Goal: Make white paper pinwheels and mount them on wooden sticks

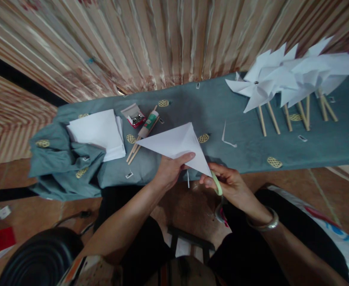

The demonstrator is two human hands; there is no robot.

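My left hand [174, 169] pinches a folded white paper triangle [171, 141], its thumb lying on top near the lower edge. The paper is held above the near edge of the cloth-covered table. At its lower right corner, my right hand [226, 182] is closed around scissors [216, 183] with a pale green handle; their blades are hidden by the paper. A narrow white paper strip [188, 178] hangs below the triangle. To the left lies a stack of white paper sheets [98, 133]. Beyond the triangle's left tip are a green-and-white glue tube [148, 124] and wooden sticks [134, 150].
Several white paper pinwheels [260, 85] on wooden sticks lie at the right of the grey-green tablecloth [251, 149]. A small open box [135, 116] of shiny metal pieces sits at the back left. A thin paper offcut [228, 142] lies right of centre. Behind hangs a striped curtain [174, 43].
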